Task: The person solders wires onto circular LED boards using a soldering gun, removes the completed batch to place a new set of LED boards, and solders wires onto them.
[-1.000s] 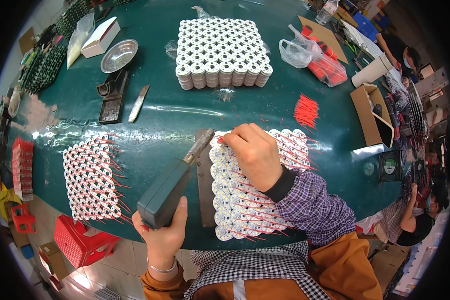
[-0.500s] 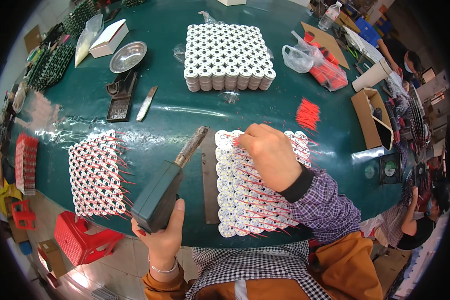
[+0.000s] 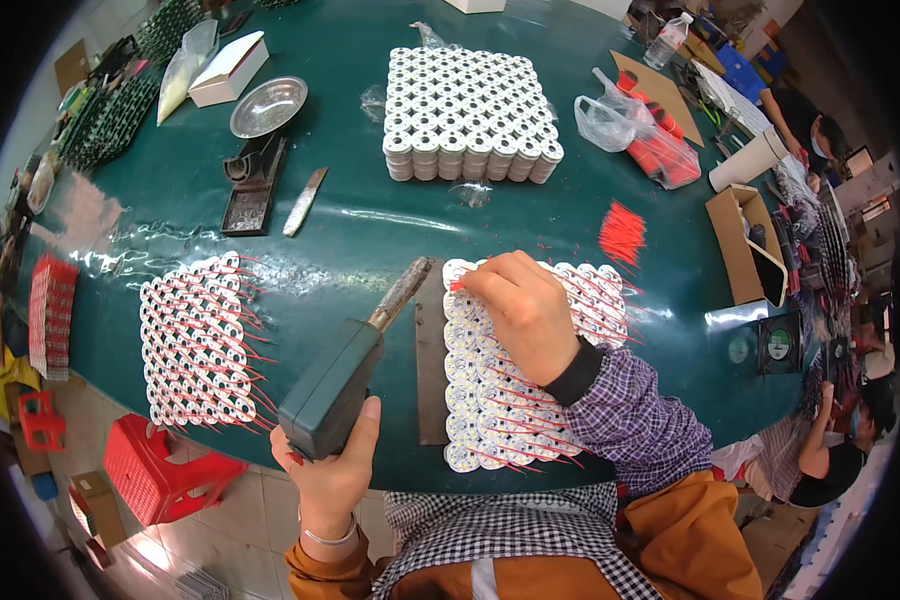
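Observation:
My left hand (image 3: 335, 465) is closed around the handle of a dark green, boxy soldering gun (image 3: 332, 385). Its thick, crusted metal tip points up and away, just left of a panel of round white LED boards (image 3: 462, 395). Over this panel, my right hand (image 3: 525, 315) pinches short red wires (image 3: 458, 286) near the far left corner. Thin red wires lie across many of the boards, and my hand and sleeve cover part of them. A dark flat bar (image 3: 430, 375) lies along the panel's left edge.
Another wired panel (image 3: 195, 345) lies at left. Beyond are a metal dish (image 3: 268, 107) on a dark stand, a knife (image 3: 305, 203) and a block of stacked round boards (image 3: 470, 115). Loose red wires (image 3: 622, 232) and an open carton (image 3: 745, 245) are at right; co-workers sit farther right.
My right hand has shifted slightly and still pinches red wires at the panel's far left corner. The table scene has slid a little to the right in view, with the soldering gun.

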`<state>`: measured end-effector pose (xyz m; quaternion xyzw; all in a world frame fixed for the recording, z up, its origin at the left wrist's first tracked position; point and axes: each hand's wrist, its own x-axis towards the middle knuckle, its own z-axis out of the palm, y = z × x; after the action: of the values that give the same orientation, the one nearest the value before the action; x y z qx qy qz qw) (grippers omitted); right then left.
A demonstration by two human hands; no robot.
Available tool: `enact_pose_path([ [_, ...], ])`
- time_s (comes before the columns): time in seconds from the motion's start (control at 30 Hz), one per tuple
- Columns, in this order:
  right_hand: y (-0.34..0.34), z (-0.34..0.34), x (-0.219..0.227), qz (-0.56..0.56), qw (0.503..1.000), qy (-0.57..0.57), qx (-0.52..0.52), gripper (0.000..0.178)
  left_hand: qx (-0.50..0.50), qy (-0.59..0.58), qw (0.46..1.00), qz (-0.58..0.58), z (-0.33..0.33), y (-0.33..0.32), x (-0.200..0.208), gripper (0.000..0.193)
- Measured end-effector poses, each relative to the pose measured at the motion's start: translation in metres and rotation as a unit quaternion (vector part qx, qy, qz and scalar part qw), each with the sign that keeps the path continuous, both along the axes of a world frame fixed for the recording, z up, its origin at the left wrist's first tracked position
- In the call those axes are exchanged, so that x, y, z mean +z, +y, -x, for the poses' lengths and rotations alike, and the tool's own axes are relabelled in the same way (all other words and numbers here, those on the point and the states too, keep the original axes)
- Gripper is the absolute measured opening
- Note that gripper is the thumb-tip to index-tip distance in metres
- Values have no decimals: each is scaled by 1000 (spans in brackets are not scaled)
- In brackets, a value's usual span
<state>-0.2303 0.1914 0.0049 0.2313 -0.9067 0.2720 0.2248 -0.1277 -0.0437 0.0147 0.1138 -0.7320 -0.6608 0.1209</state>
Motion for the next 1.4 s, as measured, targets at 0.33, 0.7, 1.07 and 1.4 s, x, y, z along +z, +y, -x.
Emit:
enact_pose_path([
  [0.33, -2, 3, -5, -7, 999, -7, 30, 21, -17, 16, 999, -24, 7, 6, 4, 32],
  [0.7, 0, 7, -6, -22, 998, -26, 48, 17, -36, 27, 999, 27, 16, 9, -1, 23],
  [1.07, -3, 5, -4, -15, 998, -41, 34, 16, -56, 18, 997, 54, 16, 6, 1, 21],
  [1.4, -6, 5, -5, -49, 999, -11, 13, 15, -4, 84, 992, 94, -14, -7, -12, 34],
])
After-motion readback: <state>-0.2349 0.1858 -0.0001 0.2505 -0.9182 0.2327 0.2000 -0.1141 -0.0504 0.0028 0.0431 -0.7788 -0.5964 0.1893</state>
